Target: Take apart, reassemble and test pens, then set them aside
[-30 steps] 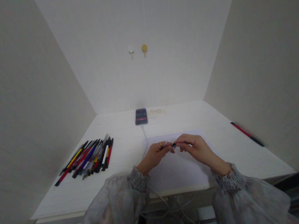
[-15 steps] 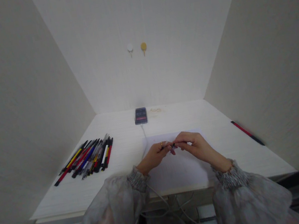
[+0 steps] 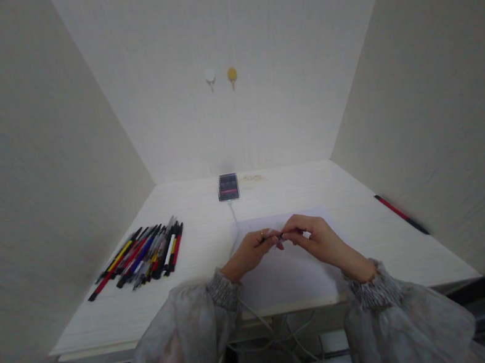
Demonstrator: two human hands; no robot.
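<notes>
Above the white sheet of paper [image 3: 292, 279], my left hand [image 3: 252, 251] is closed on a slim pen [image 3: 280, 237] with dark and clear parts. Fingers cover most of it, so its full shape is hidden. My right hand [image 3: 318, 240] pinches the pen's right end between thumb and fingertips. Both hands meet fingertip to fingertip near the paper's upper middle. A ring [image 3: 262, 234] sits on a finger of my left hand.
A pile of several pens [image 3: 143, 258] lies on the left of the white desk [image 3: 181, 205]. One red and black pen [image 3: 401, 214] lies by the right wall. A phone [image 3: 228, 187] with a cable [image 3: 233, 211] rests at the back. Two hooks [image 3: 232, 75] are on the back wall.
Both hands stay in nearly the same place, still holding the pen. My right fingertips have shifted very slightly around its end.
</notes>
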